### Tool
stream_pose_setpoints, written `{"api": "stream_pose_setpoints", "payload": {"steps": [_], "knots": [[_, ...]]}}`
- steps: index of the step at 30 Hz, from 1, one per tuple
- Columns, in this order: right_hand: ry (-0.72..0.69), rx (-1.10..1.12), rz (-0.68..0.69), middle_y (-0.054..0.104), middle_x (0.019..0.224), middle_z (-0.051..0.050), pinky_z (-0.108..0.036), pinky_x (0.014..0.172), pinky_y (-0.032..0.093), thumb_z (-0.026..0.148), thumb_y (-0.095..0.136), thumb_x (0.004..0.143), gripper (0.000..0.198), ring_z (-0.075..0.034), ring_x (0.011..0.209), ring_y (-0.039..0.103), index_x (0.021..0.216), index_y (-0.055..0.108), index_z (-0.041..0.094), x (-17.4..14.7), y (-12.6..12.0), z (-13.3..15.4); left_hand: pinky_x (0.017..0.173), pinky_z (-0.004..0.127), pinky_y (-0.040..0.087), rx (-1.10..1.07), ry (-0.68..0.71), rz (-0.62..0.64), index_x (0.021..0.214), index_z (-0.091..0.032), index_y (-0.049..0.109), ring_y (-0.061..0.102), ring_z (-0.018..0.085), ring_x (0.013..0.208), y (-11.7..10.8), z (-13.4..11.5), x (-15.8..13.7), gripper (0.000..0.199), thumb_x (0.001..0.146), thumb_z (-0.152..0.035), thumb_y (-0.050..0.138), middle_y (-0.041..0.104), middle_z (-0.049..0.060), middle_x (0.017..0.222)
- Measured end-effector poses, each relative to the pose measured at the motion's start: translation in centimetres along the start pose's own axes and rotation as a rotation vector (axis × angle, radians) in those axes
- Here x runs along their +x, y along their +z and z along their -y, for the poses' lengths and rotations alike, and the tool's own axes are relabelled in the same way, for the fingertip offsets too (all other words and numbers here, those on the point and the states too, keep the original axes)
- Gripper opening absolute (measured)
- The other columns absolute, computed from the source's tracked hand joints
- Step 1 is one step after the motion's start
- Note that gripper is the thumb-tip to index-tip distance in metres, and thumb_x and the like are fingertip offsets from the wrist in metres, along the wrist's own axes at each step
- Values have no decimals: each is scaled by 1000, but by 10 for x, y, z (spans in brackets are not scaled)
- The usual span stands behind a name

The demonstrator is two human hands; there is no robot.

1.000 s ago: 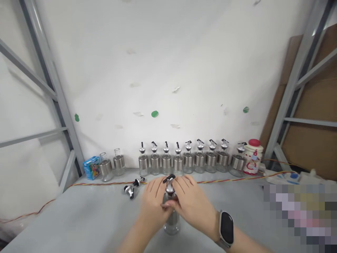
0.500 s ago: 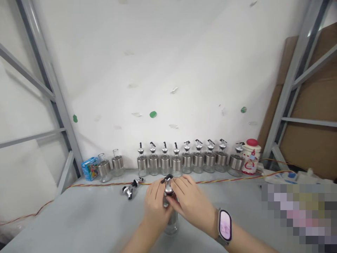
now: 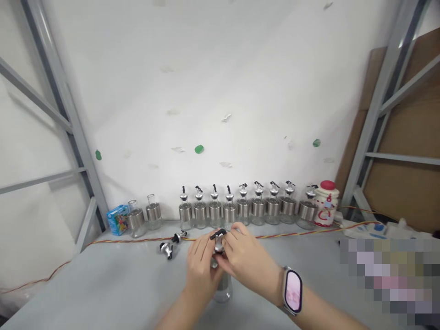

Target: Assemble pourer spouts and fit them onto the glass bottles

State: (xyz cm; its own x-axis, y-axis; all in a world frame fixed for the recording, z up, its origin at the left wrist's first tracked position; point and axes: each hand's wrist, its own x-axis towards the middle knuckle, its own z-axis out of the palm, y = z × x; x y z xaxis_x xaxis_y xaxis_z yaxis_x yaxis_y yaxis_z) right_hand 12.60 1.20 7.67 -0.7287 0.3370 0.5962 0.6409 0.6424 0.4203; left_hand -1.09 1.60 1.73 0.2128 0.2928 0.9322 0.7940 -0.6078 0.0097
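Note:
A glass oil bottle (image 3: 223,294) with a metal sleeve stands upright on the table in front of me. In its neck sits a silver pourer stopper (image 3: 219,246) with a black flip lever pointing left. My left hand (image 3: 201,265) is closed around the bottle's neck from the left side. From the right, my right hand (image 3: 245,257) grips the pourer stopper, its thumb just under the silver cap. Fingers hide most of the neck and the joint. Two loose pourer stoppers, a nearer one (image 3: 166,250) and a farther one (image 3: 178,237), lie left of my hands.
Along the wall stand several bottles (image 3: 215,210) with pourers fitted. Two bottles without stoppers (image 3: 135,221) are at the left by a blue box (image 3: 118,220). A red-lidded white canister (image 3: 326,205) ends the row. A twisted wire (image 3: 137,239) crosses the table (image 3: 113,284).
My right hand has turned slightly around the pourer stopper, its fingers curling in more. The stopper's lever now points more to the left. The bottle stays in nearly the same place.

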Motion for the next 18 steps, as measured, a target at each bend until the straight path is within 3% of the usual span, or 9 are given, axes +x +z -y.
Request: {"api": "stream_pose_setpoints", "payload": {"steps": [6, 10, 14, 18], "knots": [[-27, -26, 51, 56, 61, -4, -33, 60, 30, 24, 52, 79, 17, -17, 60, 47, 66, 58, 14, 4, -4, -1, 75, 37, 45, 34, 5, -75, 105, -13, 49, 57, 24, 88, 4, 1, -3, 32, 78, -30, 46, 63, 14, 91], [67, 30, 31, 57, 63, -4, -32, 61, 34, 27, 57, 76, 16, -17, 62, 50, 68, 58, 14, 1, 4, -1, 76, 38, 45, 47, -17, -94, 106, -11, 48, 57, 25, 90, 9, 1, -6, 32, 79, -28, 46, 62, 15, 92], [205, 221, -65, 61, 72, -3, -34, 75, 38, 27, 61, 75, 13, -17, 70, 54, 78, 58, 15, -4, 15, -3, 82, 41, 42, 30, -63, 14, 122, -12, 37, 51, 25, 102, 10, 0, -8, 45, 79, -22, 47, 57, 16, 108], [414, 573, -54, 64, 87, -4, -36, 81, 41, 19, 57, 77, 20, -18, 83, 57, 97, 56, 18, -9, 23, -9, 88, 41, 39, -1, -103, 125, 131, -14, 25, 43, 26, 112, 7, -1, -10, 60, 77, -21, 50, 47, 17, 121]]}}
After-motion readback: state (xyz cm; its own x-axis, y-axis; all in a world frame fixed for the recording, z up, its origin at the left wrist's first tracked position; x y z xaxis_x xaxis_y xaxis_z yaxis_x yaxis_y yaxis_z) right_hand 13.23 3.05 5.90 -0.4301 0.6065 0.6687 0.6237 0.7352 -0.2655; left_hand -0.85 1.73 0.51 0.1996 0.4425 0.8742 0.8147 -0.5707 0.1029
